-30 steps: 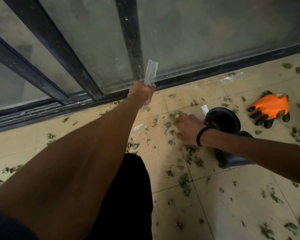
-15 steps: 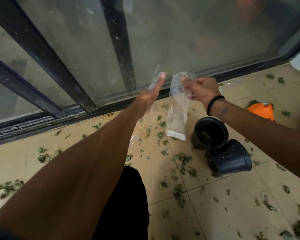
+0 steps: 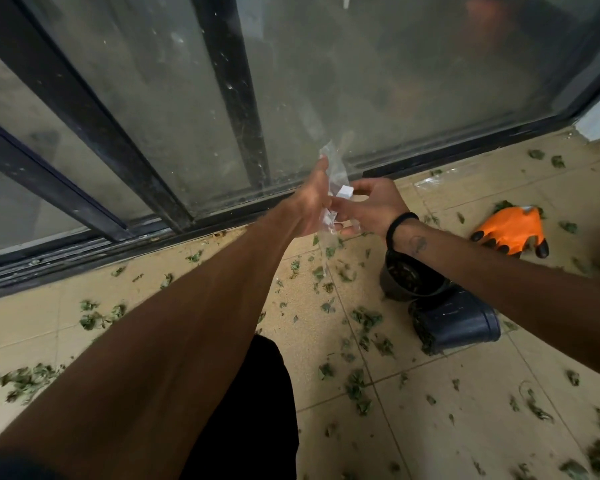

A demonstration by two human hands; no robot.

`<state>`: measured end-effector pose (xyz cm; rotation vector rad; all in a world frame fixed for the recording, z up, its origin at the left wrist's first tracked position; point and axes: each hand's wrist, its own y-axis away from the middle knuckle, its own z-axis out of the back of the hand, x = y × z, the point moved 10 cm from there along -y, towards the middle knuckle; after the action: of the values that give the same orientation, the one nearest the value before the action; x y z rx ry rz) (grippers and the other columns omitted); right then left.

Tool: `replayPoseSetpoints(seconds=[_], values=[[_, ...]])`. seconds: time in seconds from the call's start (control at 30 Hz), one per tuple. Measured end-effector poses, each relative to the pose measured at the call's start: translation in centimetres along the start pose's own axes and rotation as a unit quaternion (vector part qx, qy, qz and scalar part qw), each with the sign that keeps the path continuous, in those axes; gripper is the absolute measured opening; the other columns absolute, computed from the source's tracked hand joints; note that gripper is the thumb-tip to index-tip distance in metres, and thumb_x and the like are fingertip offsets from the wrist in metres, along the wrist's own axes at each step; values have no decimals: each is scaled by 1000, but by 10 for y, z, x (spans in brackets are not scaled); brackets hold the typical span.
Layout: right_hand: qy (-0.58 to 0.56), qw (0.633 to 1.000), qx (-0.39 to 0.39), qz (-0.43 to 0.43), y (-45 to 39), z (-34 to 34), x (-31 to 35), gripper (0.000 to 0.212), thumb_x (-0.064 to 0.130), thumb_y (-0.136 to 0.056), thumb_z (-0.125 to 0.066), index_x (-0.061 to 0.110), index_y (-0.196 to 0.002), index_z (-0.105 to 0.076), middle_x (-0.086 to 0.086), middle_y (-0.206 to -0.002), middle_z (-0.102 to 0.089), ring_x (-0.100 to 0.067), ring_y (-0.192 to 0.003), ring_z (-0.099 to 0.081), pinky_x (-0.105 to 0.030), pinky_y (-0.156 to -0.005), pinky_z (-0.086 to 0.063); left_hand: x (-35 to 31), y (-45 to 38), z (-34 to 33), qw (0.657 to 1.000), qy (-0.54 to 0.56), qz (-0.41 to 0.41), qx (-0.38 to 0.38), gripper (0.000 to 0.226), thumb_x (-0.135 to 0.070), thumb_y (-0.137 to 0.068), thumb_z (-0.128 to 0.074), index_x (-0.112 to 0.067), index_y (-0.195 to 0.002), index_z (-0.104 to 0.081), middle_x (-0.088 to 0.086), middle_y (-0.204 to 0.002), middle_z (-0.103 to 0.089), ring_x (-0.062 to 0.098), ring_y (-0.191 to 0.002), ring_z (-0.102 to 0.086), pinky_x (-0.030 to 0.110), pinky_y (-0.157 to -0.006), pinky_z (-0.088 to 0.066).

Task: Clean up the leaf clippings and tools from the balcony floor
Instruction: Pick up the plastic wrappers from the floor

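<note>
Your left hand and right hand meet in mid-air in front of the sliding glass door, just above its bottom track. Both hold one clear plastic bag. The left grip is spread, with straight fingers lying against the film; the bag's top edge rises above the fingertips and its lower part hangs below the palm. The right grip pinches the bag, thumb and curled fingers closed on the film beside a small white tab. A black band sits on the right wrist.

Leaf clippings lie scattered across the tiled balcony floor, with denser patches at the far left and the lower right corner. Two black plant pots rest on the floor under your right forearm: the upright pot touches the tipped pot, which lies on its side. An orange glove with black fingertips lies on the floor beyond the pots, near the door track
</note>
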<state>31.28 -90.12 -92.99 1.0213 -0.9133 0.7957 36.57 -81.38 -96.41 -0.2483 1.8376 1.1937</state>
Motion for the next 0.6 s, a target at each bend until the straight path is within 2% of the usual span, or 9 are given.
replayPoseSetpoints(seconds=[0.03, 0.07, 0.1, 0.2, 0.27, 0.33, 0.43, 0.53, 0.6], values=[[18, 1000, -8, 4, -1, -1, 0, 49, 27, -76, -88, 11, -118, -69, 2, -119, -68, -15, -73, -76, -30, -57, -61, 2, 0, 1, 1000, -12, -5, -9, 89, -73, -99, -8, -10, -152, -40, 24, -146, -50, 35, -126, -55, 50, -101, -50], [38, 999, -17, 7, -2, -1, -1, 51, 27, -76, -88, 10, -120, -69, 3, -123, -66, -16, -74, -76, -33, -59, -63, 3, 1, 1, 1000, -25, -11, -16, 86, -69, -101, -6, -10, -152, -40, 22, -145, -50, 33, -128, -53, 51, -110, -43], [63, 998, -26, 14, -3, -2, -1, 51, 28, -76, -88, 10, -120, -69, 3, -123, -65, -16, -74, -76, -36, -62, -64, 3, 4, 0, 999, -32, -9, -22, 84, -66, -102, -4, -9, -151, -40, 19, -141, -52, 32, -126, -53, 51, -112, -40], [130, 988, -53, 57, -2, -7, 2, 35, 26, -79, -85, 13, -110, -75, 2, -116, -72, -14, -80, -75, -39, -75, -64, 8, 6, 0, 999, -23, 10, -31, 89, -69, -100, -4, -4, -152, -35, 20, -146, -49, 38, -127, -53, 57, -107, -46], [156, 983, -64, 74, 3, -16, 3, 23, 23, -82, -83, 16, -102, -76, 3, -105, -76, -10, -84, -73, -35, -80, -61, 16, 6, 2, 998, -11, 41, -46, 92, -72, -99, -6, 0, -144, -41, 17, -133, -58, 39, -119, -59, 58, -97, -54], [186, 976, -75, 88, 5, -25, 3, 11, 20, -84, -81, 18, -94, -76, 5, -91, -76, -10, -84, -72, -34, -78, -61, 24, 3, 6, 996, 3, 72, -48, 86, -68, -102, -10, 1, -132, -52, 20, -122, -63, 35, -110, -65, 55, -94, -57], [217, 967, -78, 113, 4, -38, 7, 4, 17, -85, -77, 19, -84, -74, 4, -84, -73, -12, -83, -70, -36, -76, -62, 33, 7, 13, 993, 41, 106, -37, 63, -48, -108, -14, 0, -125, -52, 24, -130, -59, 34, -115, -61, 55, -103, -51], [211, 969, -45, 119, 1, -50, 10, 8, 17, -84, -81, 17, -79, -74, 4, -81, -73, -10, -81, -69, -29, -75, -60, 37, 20, 22, 988, 68, 136, -13, 65, -50, -107, -13, -4, -143, -42, 27, -147, -45, 44, -132, -50, 66, -112, -37], [155, 985, -25, 77, -6, -56, 5, 11, 15, -79, -85, 15, -79, -74, 5, -82, -72, -5, -78, -67, -22, -73, -55, 35, 30, 33, 985, 86, 150, -7, 65, -54, -106, -14, -10, -146, -40, 27, -155, -36, 50, -138, -42, 73, -110, -32]])
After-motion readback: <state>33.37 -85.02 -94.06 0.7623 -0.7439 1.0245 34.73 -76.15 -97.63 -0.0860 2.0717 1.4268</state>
